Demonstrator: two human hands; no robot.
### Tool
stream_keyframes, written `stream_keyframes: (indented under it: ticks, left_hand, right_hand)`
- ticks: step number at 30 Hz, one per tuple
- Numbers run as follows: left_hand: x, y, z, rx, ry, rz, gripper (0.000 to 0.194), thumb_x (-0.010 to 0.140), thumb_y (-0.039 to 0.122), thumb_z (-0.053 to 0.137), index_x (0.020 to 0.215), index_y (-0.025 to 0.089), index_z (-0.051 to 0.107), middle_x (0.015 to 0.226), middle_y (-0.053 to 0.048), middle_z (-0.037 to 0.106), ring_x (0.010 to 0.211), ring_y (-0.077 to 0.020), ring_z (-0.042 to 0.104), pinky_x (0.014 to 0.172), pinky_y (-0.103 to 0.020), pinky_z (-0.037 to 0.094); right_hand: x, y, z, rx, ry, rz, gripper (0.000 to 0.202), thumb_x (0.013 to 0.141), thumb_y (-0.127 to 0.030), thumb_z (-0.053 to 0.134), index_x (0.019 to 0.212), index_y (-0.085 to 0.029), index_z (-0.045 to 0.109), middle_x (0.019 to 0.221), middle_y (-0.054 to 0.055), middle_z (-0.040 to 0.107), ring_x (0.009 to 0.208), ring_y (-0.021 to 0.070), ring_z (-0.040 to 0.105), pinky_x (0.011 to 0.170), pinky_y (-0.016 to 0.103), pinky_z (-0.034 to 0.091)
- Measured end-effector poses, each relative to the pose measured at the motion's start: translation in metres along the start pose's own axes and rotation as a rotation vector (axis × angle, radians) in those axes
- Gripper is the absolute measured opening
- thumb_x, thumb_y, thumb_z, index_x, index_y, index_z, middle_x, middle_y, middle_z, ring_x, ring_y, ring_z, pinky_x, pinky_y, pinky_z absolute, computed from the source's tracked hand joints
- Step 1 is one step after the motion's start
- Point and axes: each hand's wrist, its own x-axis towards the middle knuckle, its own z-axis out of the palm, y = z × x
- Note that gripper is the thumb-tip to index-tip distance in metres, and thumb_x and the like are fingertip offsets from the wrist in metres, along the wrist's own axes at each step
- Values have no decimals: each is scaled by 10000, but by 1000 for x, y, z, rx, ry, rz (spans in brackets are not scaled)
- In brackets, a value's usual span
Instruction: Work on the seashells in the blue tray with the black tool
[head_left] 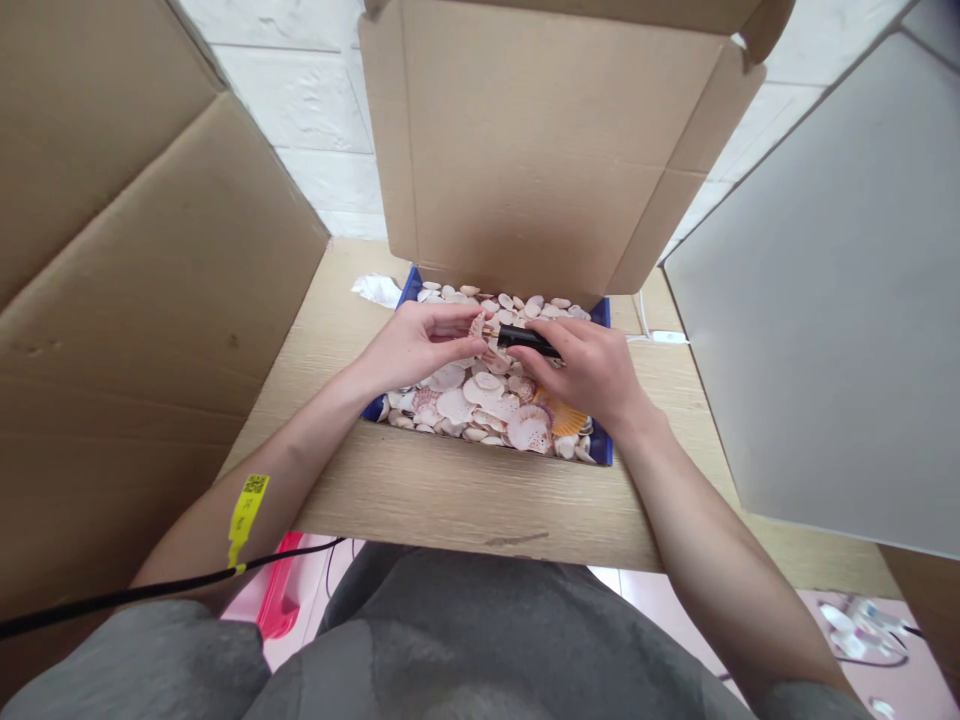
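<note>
My left hand (pixel 420 345) pinches a small pinkish seashell (pixel 478 326) between thumb and fingers. My right hand (pixel 596 365) is wrapped round a black pen-like mini drill (pixel 517 338), its thin brass-coloured tip pointing left at the shell; whether the tip touches it I cannot tell. Both hands are over a shallow blue box (pixel 602 442) full of white and pinkish seashells (pixel 454 405). Among them, below my right hand, lie an orange scallop shell (pixel 568 415) and a purple-edged shell (pixel 529 428) dotted with small holes.
A cardboard flap (pixel 525 140) stands upright behind the box. Tall cardboard (pixel 165 290) walls the left side, and a grey panel (pixel 817 300) the right. A white cable switch (pixel 667 338) and crumpled white material (pixel 377 290) lie on the wooden table (pixel 465 500). A black cable (pixel 150 595) crosses my left arm.
</note>
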Motion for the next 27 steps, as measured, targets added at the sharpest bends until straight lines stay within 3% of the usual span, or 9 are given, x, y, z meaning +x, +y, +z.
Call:
stream_keyframes:
  ticks: [19, 27]
  left_hand:
    - [0, 0, 3, 25, 51, 31, 414, 760, 269, 769, 1157, 171, 710, 1132, -74, 734, 1010, -239, 707, 966, -385, 549]
    - [0, 5, 4, 88, 108, -15, 392, 770, 317, 754, 1135, 178, 719, 1135, -59, 731, 1032, -255, 691, 925, -381, 562]
  right_hand:
    - [0, -1, -1, -18, 10, 13, 379, 919, -513, 512, 1011, -186, 680, 854, 51, 735, 763, 153, 657, 623, 269, 411]
    - [0, 2, 1, -4, 5, 26, 362, 922, -485, 512, 1071, -190, 659, 900, 71, 721, 828, 178, 646, 673, 291, 433]
